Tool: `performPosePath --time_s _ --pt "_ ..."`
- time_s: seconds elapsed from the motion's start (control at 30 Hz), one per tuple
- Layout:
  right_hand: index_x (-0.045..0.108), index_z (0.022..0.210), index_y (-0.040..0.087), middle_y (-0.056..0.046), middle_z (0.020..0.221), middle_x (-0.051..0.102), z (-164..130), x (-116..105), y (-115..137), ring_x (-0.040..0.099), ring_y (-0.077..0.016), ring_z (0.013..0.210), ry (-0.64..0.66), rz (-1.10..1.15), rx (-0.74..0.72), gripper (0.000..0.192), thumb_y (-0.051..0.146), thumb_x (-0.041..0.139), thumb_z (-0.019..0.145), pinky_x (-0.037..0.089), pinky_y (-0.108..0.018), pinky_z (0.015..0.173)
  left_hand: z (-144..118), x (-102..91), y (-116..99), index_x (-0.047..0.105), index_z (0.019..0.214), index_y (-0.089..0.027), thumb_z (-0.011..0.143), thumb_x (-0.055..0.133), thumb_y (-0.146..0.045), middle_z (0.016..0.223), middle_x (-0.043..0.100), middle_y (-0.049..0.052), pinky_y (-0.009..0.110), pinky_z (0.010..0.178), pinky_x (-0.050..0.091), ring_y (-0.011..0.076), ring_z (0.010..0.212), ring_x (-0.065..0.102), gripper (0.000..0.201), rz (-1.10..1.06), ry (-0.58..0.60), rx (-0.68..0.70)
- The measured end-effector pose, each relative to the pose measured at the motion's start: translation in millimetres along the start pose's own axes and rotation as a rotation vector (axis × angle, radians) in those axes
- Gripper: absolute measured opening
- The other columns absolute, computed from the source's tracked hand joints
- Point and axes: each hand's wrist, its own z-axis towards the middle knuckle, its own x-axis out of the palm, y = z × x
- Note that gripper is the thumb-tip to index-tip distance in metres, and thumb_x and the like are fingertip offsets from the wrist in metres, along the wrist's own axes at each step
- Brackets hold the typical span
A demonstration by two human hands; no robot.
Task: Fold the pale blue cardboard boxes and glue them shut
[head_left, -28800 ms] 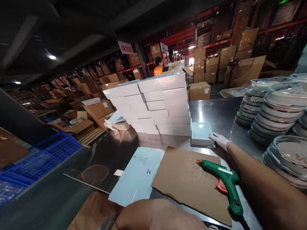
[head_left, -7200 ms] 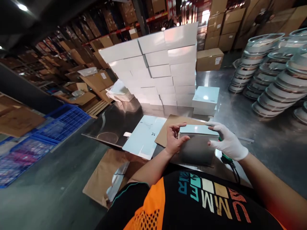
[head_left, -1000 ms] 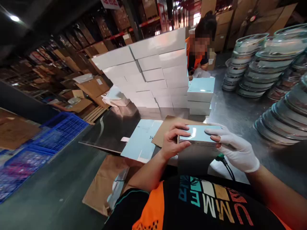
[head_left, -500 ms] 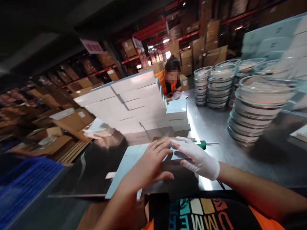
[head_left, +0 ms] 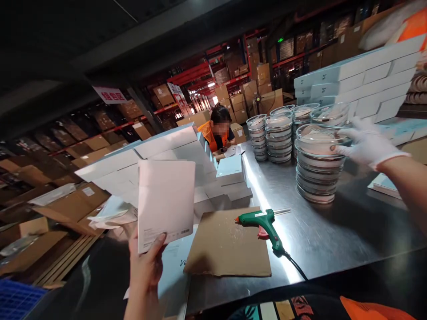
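Observation:
My left hand [head_left: 147, 258] is closed around the lower edge of a flat white booklet-like item [head_left: 167, 202], thumb in front, held upright. Small print and a barcode run along its bottom. My right hand [head_left: 370, 144], in a white glove with bare fingertips, reaches to the nearest stack of round clear containers [head_left: 320, 173]. Its fingers are apart at the right side of the top container [head_left: 315, 140]; whether they touch it I cannot tell. A green glue gun [head_left: 263, 218] lies on a cardboard sheet [head_left: 230, 249]. Beside the sheet lies a pale blue box [head_left: 173, 271], partly behind my left arm.
White and pale blue boxes [head_left: 170, 146] are piled behind the booklet, with another pile [head_left: 367, 80] at the back right. More container stacks [head_left: 278, 138] stand on the metal table [head_left: 360, 226]. A co-worker [head_left: 216, 129] sits opposite. A cable [head_left: 296, 266] crosses the near edge.
My hands have parted from over the pale blue box and cardboard. My left hand has raised the white booklet-like item; my right hand has moved right to the containers. The glue gun is uncovered.

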Motion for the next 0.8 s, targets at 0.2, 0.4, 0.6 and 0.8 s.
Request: performPosePath --time_s 0.2,0.4,0.6,0.8 --pt "0.059 0.073 0.025 -0.003 0.08 0.067 27 5 18 0.057 -0.0162 0.08 -0.12 0.115 0.185 0.031 0.04 0.068 0.099 0.052 -0.039 0.086 -23 30.5 44 0.059 0.13 -0.029 0.05 0.101 -0.03 0.117 0.07 0.002 0.03 0.084 0.061 0.0187 0.097 0.069 0.09 -0.209 0.029 -0.183" --pt "0.058 0.073 0.025 -0.003 0.08 0.067 11 -27 110 0.055 -0.0176 0.075 -0.284 0.273 0.11 0.026 0.04 0.07 0.091 0.049 -0.037 0.076 -47 41.3 77 0.054 0.144 -0.026 0.055 0.099 -0.043 0.125 0.07 0.008 0.051 0.104 0.059 0.0317 0.112 0.07 0.101 0.086 0.111 -0.113" --pt "0.082 0.09 0.028 -0.009 0.1 0.08 -93 -10 187 0.073 -0.0305 0.117 0.34 0.515 -0.667 0.025 0.043 0.066 0.102 0.062 -0.044 0.092 -79 67.3 101 0.06 0.14 -0.025 0.06 0.097 -0.046 0.139 0.069 0.015 0.05 0.108 0.06 0.0368 0.124 0.071 0.09 0.071 0.224 -0.025" --pt "0.076 0.096 0.026 -0.008 0.101 0.078 -132 38 215 0.075 -0.0253 0.101 0.254 0.574 -0.783 0.007 0.024 0.069 0.098 0.064 -0.042 0.091 -116 72.3 141 0.065 0.137 -0.025 0.048 0.103 -0.052 0.14 0.07 0.018 0.047 0.104 0.062 0.0401 0.127 0.071 0.1 -0.067 0.422 -0.191"
